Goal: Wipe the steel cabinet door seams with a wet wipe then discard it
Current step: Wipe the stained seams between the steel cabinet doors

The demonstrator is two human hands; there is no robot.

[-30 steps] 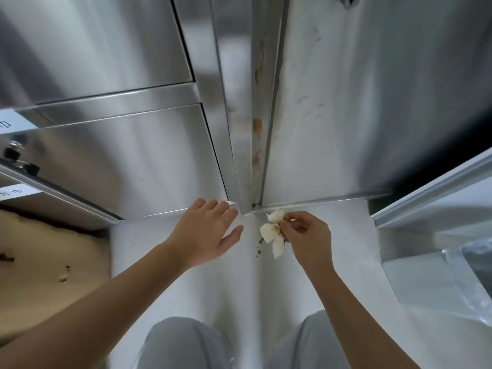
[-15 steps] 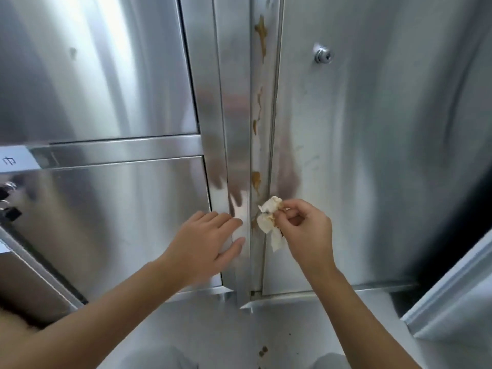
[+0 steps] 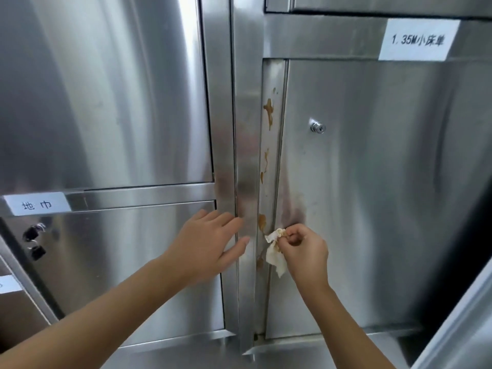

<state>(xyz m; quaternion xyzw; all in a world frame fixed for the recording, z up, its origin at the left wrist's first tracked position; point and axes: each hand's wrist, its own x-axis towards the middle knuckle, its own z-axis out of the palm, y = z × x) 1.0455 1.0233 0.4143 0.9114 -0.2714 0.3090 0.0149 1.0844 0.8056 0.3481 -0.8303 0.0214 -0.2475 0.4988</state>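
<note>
Right hand (image 3: 303, 253) pinches a crumpled wet wipe (image 3: 274, 258) between thumb and curled fingers, the wad touching the vertical seam (image 3: 269, 166) low on the right-side cabinet door (image 3: 386, 222). Left hand (image 3: 210, 243) lies flat, fingers spread, on the steel post (image 3: 246, 129) just left of the seam. The seam's long axis runs straight up from the wipe, with brown stains (image 3: 268, 113) strung along it above the grip, so the right hand, nearer and holding the wipe, likely needs an upward stroke along the channel; discarding is not yet due.
</note>
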